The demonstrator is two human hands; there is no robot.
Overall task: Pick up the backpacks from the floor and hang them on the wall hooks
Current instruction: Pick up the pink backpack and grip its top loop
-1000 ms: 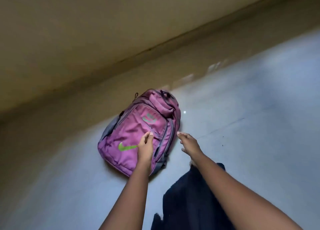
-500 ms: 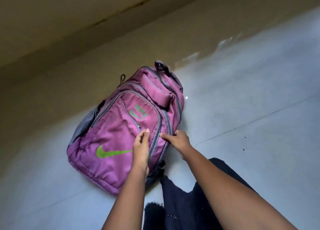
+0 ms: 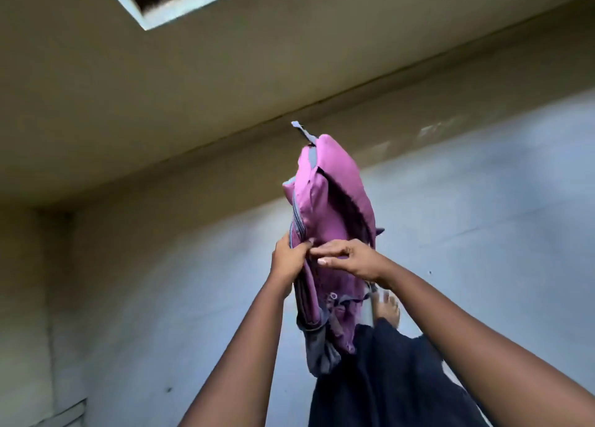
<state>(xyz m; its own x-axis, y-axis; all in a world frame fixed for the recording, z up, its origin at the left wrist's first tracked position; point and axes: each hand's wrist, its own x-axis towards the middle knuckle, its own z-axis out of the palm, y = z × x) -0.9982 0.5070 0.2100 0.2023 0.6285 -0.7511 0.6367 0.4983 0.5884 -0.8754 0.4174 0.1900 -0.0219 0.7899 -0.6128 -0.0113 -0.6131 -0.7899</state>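
a: what just changed?

b: a moment ago the pink backpack [image 3: 331, 214] lay flat on the grey floor [image 3: 483, 233] next to the wall [image 3: 161, 111]. now it is up off the floor, in the air.

a: who has it?

b: both hands do. the left hand [image 3: 288, 262] is wrapped around the bag's left edge, by the grey zipper, fingers closed tight on the cloth. the right hand [image 3: 351, 261] lies across the front of the bag with its fingers bent, pinching the cloth just beside the left hand. the 2 hands touch each other.

a: where is the bag next to the hands?

b: most of it sticks out past the hands, toward the wall. the rest droops down below the hands, toward the person's dark clothes [image 3: 386, 378] and bare foot [image 3: 389, 307]. a little grey strap [image 3: 302, 130] pokes out at the far tip.

a: so is the job done?

b: no. i think the picking up part is done for this 1 bag. hanging is still left. i can't see any hook here.
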